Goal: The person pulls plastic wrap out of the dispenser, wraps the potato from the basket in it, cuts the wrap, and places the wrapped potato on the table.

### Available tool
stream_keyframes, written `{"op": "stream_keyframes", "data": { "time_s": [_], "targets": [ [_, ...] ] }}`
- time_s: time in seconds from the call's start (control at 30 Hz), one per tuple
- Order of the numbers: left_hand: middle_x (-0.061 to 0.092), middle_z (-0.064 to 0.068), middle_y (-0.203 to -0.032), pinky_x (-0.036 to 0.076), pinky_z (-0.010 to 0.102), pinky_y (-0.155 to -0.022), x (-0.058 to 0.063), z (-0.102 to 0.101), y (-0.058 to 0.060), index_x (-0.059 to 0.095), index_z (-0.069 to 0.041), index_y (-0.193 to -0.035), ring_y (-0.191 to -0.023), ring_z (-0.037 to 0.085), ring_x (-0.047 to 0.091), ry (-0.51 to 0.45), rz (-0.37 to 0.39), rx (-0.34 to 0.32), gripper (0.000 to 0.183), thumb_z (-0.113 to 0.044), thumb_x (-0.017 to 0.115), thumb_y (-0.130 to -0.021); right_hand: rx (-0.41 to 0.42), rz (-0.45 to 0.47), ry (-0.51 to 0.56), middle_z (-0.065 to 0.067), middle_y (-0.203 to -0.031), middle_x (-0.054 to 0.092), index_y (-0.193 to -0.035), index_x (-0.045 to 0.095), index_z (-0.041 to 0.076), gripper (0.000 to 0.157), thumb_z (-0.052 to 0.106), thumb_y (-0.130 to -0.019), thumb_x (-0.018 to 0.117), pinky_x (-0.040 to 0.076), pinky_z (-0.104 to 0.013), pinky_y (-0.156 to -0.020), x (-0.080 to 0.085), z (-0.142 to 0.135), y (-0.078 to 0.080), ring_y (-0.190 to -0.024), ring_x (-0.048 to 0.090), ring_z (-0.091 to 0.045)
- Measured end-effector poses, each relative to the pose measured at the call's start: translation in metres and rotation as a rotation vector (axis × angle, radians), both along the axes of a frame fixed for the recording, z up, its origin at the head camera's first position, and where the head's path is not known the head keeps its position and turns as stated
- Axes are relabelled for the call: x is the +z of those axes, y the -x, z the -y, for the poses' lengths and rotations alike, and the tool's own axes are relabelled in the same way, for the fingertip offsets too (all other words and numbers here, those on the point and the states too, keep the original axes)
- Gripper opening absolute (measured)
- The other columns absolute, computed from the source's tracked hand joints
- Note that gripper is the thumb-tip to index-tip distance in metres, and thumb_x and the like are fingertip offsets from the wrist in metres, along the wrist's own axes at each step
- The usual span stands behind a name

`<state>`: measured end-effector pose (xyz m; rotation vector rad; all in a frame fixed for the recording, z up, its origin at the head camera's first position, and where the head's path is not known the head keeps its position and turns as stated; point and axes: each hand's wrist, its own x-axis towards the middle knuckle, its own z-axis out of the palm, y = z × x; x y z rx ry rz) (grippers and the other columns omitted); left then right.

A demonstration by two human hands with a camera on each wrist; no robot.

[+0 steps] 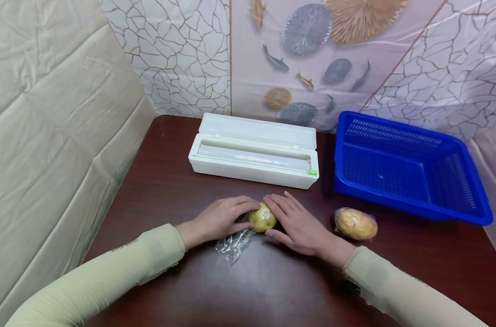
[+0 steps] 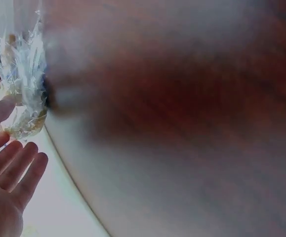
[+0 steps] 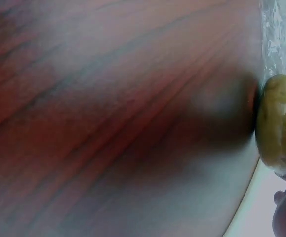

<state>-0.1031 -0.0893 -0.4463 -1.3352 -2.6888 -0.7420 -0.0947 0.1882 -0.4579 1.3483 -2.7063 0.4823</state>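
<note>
A yellow potato (image 1: 262, 218) partly covered in cling film lies on the table between both hands. My left hand (image 1: 217, 219) holds it from the left, thumb and index finger at its side, with its other fingers extended in the left wrist view. The loose tail of cling film (image 1: 234, 245) trails from beneath that hand onto the table. From the right, my right hand (image 1: 299, 222) touches the potato with its fingers straight and thumb below. The right wrist view shows the potato's smooth side (image 3: 275, 121) and clear film (image 3: 276, 34).
Behind the hands stands a white cling film dispenser (image 1: 252, 170) with its lid (image 1: 258, 131) raised and a roll (image 1: 252, 157) inside. A film-wrapped tan oval potato (image 1: 356, 224) lies right of the right hand. At the back right sits a blue plastic basket (image 1: 395, 197).
</note>
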Motion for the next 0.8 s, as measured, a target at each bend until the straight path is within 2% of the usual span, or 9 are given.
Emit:
{"op": "stream_keyframes", "data": {
  "time_s": [0.07, 0.13, 0.27, 0.4, 0.5, 0.6, 0.8],
  "targets": [
    [0.068, 0.007, -0.138, 0.058, 0.039, -0.1, 0.001, 0.001, 0.002, 0.07, -0.009, -0.137, -0.125, 0.024, 0.068, 0.013, -0.03, -0.01, 0.045, -0.028, 0.081, -0.097, -0.013, 0.06, 0.048, -0.018, -0.155, 0.053, -0.157, 0.046, -0.001, 0.065, 0.046, -0.113, 0.046, 0.026, -0.064, -0.124, 0.006, -0.002, 0.001, -0.146, 0.047, -0.036],
    [0.068, 0.006, -0.137, 0.057, 0.038, -0.1, 0.004, 0.001, 0.003, 0.071, -0.01, -0.136, -0.124, 0.023, 0.067, 0.022, -0.071, -0.022, 0.044, -0.025, 0.082, -0.097, -0.039, 0.124, 0.104, -0.013, -0.149, 0.059, -0.152, 0.055, 0.002, 0.05, 0.033, -0.112, 0.054, 0.033, -0.061, -0.121, 0.011, -0.004, 0.003, -0.141, 0.052, -0.032],
    [0.07, 0.005, -0.128, 0.056, 0.037, -0.098, 0.009, 0.0, 0.003, 0.074, -0.009, -0.131, -0.117, 0.022, 0.066, 0.006, -0.171, -0.042, 0.036, -0.014, 0.08, -0.096, -0.105, 0.266, 0.235, -0.006, -0.138, 0.066, -0.14, 0.067, 0.008, 0.033, 0.018, -0.113, 0.051, 0.043, -0.052, -0.113, 0.017, -0.009, 0.007, -0.133, 0.057, -0.026],
    [0.071, 0.005, -0.12, 0.055, 0.037, -0.09, 0.014, -0.006, -0.003, 0.076, -0.01, -0.127, -0.108, 0.023, 0.065, -0.003, -0.267, -0.078, 0.033, -0.008, 0.076, -0.094, -0.173, 0.381, 0.343, -0.003, -0.13, 0.07, -0.13, 0.073, 0.009, 0.034, 0.016, -0.115, 0.043, 0.045, -0.042, -0.108, 0.019, -0.013, 0.007, -0.126, 0.06, -0.024],
    [0.071, 0.005, -0.12, 0.054, 0.038, -0.087, 0.017, -0.012, -0.011, 0.075, -0.012, -0.128, -0.106, 0.023, 0.066, 0.049, -0.313, -0.102, 0.034, -0.015, 0.074, -0.094, -0.212, 0.445, 0.394, -0.003, -0.125, 0.072, -0.127, 0.075, 0.008, 0.037, 0.016, -0.116, 0.04, 0.047, -0.034, -0.104, 0.019, -0.016, 0.006, -0.122, 0.063, -0.023],
    [0.072, 0.005, -0.123, 0.054, 0.038, -0.089, 0.018, -0.015, -0.016, 0.074, -0.013, -0.132, -0.11, 0.023, 0.067, 0.106, -0.326, -0.1, 0.037, -0.02, 0.072, -0.096, -0.237, 0.502, 0.431, -0.004, -0.122, 0.073, -0.125, 0.075, 0.006, 0.039, 0.016, -0.117, 0.038, 0.05, -0.03, -0.1, 0.019, -0.018, 0.005, -0.117, 0.066, -0.022],
    [0.072, 0.008, -0.13, 0.054, 0.044, -0.104, 0.017, -0.01, -0.018, 0.073, -0.01, -0.134, -0.121, 0.027, 0.068, 0.124, -0.29, -0.06, 0.036, -0.018, 0.07, -0.099, -0.233, 0.69, 0.546, -0.016, -0.12, 0.072, -0.124, 0.072, -0.003, 0.044, 0.019, -0.118, 0.034, 0.061, -0.044, -0.092, 0.015, -0.018, 0.002, -0.104, 0.072, -0.025]
  ]
}}
